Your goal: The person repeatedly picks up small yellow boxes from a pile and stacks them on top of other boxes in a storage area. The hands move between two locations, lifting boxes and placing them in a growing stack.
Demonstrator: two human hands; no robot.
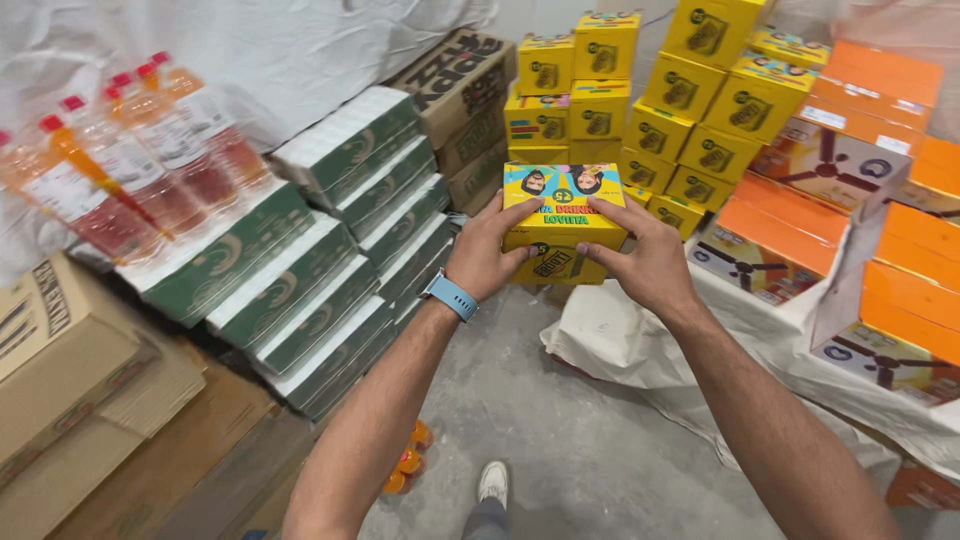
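Both my hands grip a yellow carton (562, 205) with a blue picture panel on top, held out in front of me. My left hand (490, 250), with a blue watch at the wrist, clasps its left side. My right hand (640, 255) clasps its right side with fingers over the top edge. The carton is just in front of a stack of matching yellow cartons (640, 100).
Green and white boxes (340, 250) are stacked at the left, with shrink-wrapped bottles of red drink (130, 170) on top. Brown cardboard boxes (70, 370) sit lower left. Orange fan boxes (870, 230) lie at the right on white sheeting. Grey concrete floor (560, 430) is below.
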